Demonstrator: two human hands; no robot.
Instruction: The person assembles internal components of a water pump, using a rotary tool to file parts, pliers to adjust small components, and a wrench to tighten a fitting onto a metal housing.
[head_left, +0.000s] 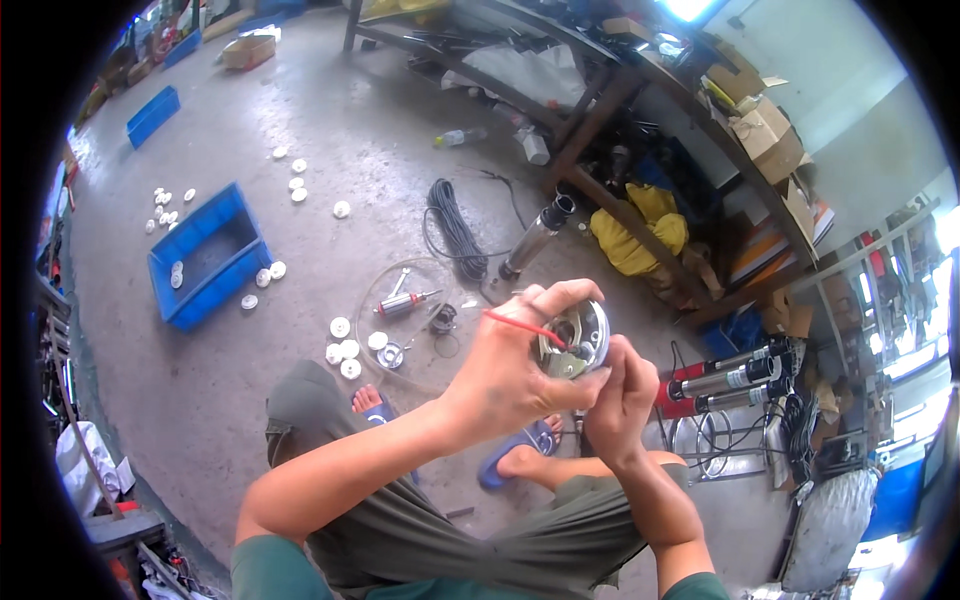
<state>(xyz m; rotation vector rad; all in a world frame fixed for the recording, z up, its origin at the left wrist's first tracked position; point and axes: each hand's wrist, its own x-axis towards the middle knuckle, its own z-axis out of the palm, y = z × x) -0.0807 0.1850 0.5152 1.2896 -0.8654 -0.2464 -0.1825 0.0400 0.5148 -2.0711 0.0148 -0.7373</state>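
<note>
Bright glare whitens parts of the fisheye-curved right edge.

A dark workbench (592,125) stands on grey floor (360,120)

looks like a workshop tbh: bare grey floor (120,300) with a hand tool (402,304), coiled black cable (456,232) and a blue crate (164,282) on it, metal cylinders (735,376), plus a bench (600,118) with cardboard boxes (768,138) near one edge.

Round part (574,345) glossy metal; crate (225,288) smooth plastic; trousers (440,525) matt cloth
</note>
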